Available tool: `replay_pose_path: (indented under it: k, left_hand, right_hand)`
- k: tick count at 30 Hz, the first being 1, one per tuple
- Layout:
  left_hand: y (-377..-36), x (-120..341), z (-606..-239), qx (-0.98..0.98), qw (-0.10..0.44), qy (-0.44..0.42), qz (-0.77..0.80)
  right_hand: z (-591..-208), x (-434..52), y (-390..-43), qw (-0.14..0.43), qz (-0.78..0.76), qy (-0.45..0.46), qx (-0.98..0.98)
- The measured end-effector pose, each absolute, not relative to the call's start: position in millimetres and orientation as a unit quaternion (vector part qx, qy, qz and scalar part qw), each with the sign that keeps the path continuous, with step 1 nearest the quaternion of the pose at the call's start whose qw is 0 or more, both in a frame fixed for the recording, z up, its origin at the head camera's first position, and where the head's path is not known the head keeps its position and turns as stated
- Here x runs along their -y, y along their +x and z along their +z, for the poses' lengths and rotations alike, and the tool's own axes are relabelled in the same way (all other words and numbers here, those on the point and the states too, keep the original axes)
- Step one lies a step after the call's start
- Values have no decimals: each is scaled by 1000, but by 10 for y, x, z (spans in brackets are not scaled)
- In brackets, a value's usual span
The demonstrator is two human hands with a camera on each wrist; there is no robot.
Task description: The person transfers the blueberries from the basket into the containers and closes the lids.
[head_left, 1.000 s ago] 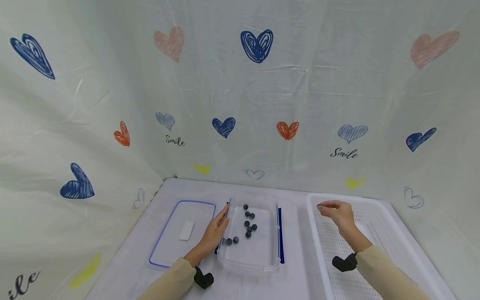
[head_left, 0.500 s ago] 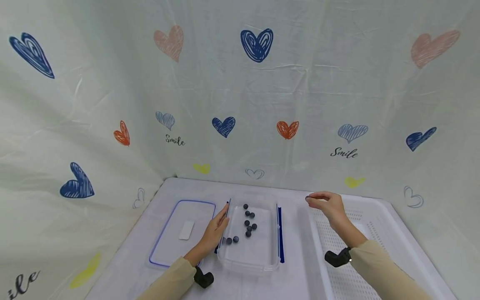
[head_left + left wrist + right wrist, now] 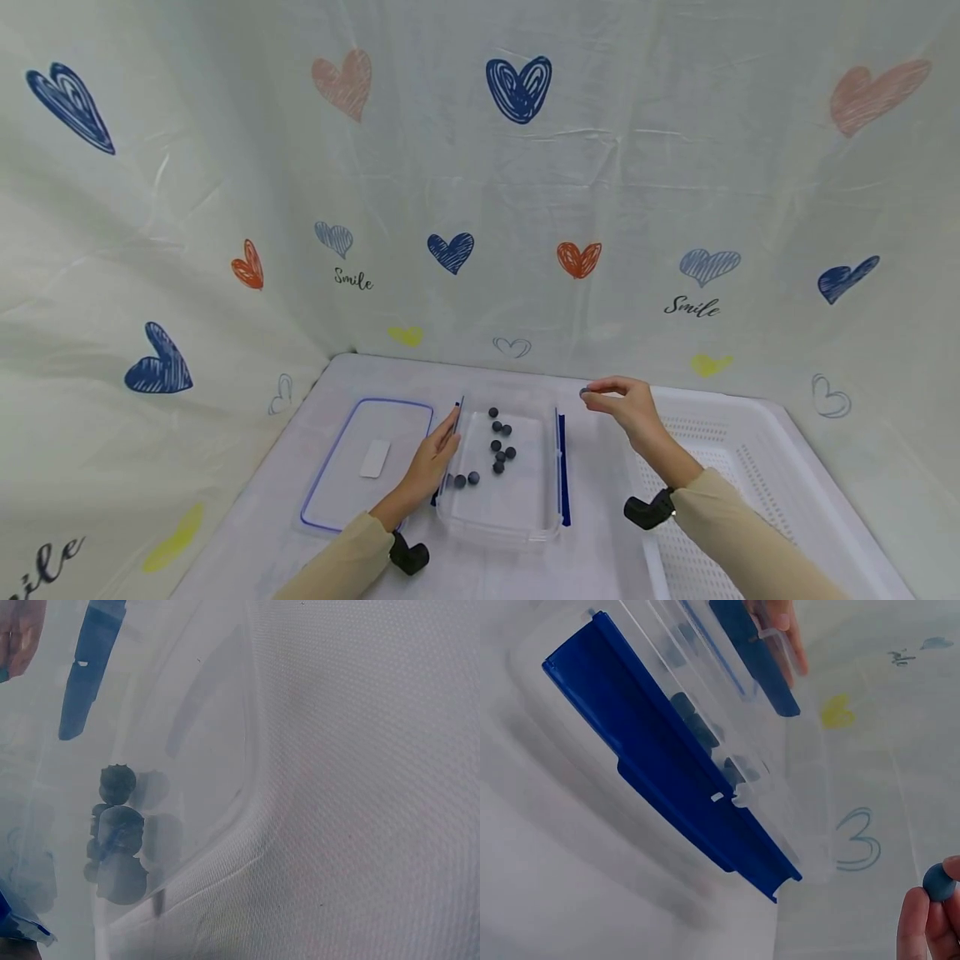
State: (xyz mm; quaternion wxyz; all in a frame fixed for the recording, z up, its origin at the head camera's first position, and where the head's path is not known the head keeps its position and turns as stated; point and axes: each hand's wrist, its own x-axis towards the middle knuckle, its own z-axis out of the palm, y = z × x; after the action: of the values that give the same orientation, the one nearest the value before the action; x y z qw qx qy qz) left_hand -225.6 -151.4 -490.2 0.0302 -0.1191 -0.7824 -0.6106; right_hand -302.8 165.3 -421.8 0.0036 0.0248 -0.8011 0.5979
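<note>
A white-covered desk (image 3: 352,379) carries a white perforated basket (image 3: 757,467) along its right edge, a clear lid (image 3: 352,462) with a blue rim toward the left, and between them a clear container (image 3: 525,508), its long axis running front to back, blue latches (image 3: 562,467) on both long sides. The left hand (image 3: 431,462) lies with straight fingers on the container's left rim. The right hand (image 3: 626,404) pinches a small dark ball (image 3: 584,391), too round to point any way, above the desk between the container's far right corner and the basket. More dark balls (image 3: 498,442) lie inside the container.
</note>
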Motion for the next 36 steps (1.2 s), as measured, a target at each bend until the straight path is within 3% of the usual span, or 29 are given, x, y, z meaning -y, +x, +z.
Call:
replay_pose_path:
  k: [9, 20, 36]
  left_hand:
    - [-2279, 1498, -4926, 777, 33, -115, -618]
    - [-2451, 1564, -5268, 776, 34, -124, -618]
    - [-2431, 1561, -5269, 770, 30, -126, -625]
  right_hand:
    - [-4227, -1482, -3010, -16, 613, 54, 788]
    - [-4394, -1295, -3029, -19, 592, 55, 804]
    - [-4481, -1147, -2952, -16, 575, 54, 816]
